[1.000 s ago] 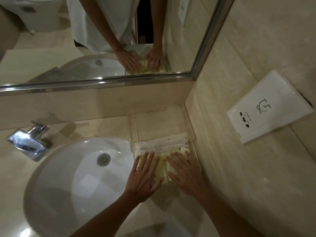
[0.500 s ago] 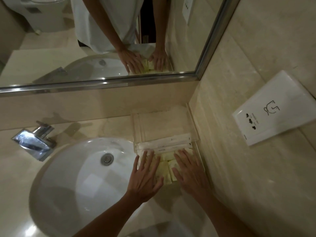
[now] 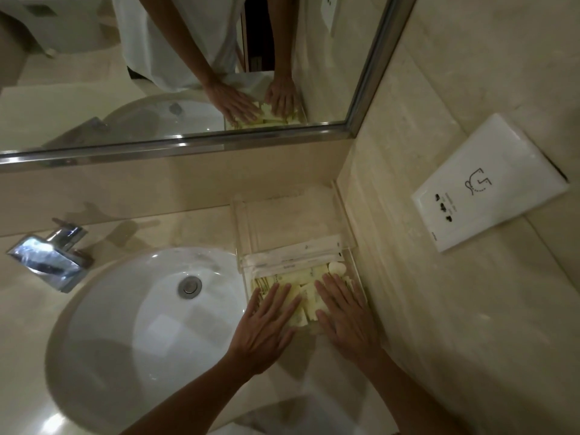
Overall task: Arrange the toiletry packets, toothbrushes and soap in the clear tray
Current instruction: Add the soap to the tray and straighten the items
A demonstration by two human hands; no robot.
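Hands flat on the packets (image 3: 298, 304): left hand (image 3: 266, 328) and right hand (image 3: 343, 318) slid apart since a second ago, spreading them in the tray (image 3: 351, 243); nearly done.

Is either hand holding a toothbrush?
No, the left hand and right hand lie flat on the yellow packets.
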